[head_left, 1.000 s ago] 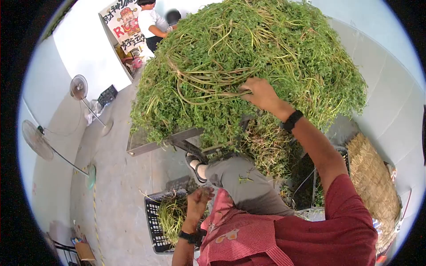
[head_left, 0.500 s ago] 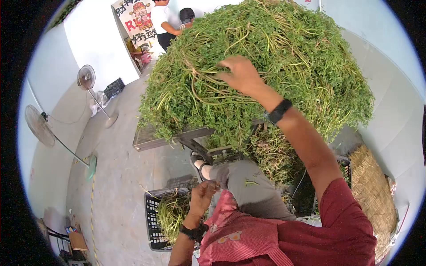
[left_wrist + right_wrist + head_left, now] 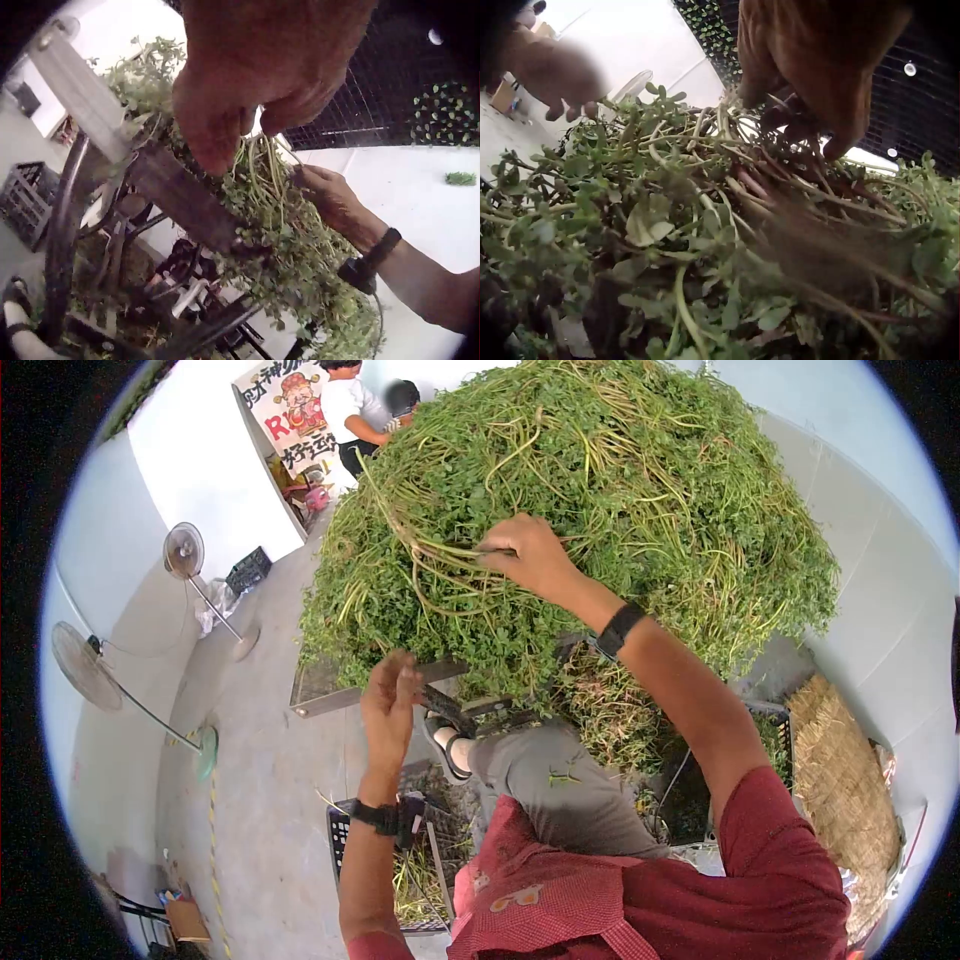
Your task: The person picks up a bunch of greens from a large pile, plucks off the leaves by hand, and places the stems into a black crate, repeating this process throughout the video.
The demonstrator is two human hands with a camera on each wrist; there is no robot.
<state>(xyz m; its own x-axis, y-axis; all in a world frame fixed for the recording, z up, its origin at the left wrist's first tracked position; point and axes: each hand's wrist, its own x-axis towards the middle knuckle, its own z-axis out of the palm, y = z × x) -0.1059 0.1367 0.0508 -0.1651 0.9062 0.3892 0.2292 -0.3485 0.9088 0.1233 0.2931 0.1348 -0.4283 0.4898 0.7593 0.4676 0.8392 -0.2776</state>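
Observation:
A tall heap of leafy green plants [image 3: 640, 490], long-stemmed with small rounded leaves, covers a raised metal-edged table [image 3: 335, 700]. My right hand [image 3: 535, 560] is over the heap's near side, pinching a few long stems [image 3: 445, 548] between thumb and fingers. In the right wrist view, brownish and pale stems [image 3: 735, 180] run under its curled fingers. My left hand [image 3: 388, 705] is raised by the table's near left corner, fingers loosely bent and holding nothing. In the left wrist view, its fingertips overlap the hanging greenery.
A black crate [image 3: 340, 840] with pale stems stands below my left forearm. More wilted plants [image 3: 610, 700] lie under the table, near my leg. Two standing fans [image 3: 85, 670] are at the left, a woven straw mat [image 3: 840, 790] at the right. Two people [image 3: 350, 410] are behind the heap.
My left hand has risen from beside the crate to the table's corner. The right hand has moved left along the stems, lifting off them midway, and now pinches them again.

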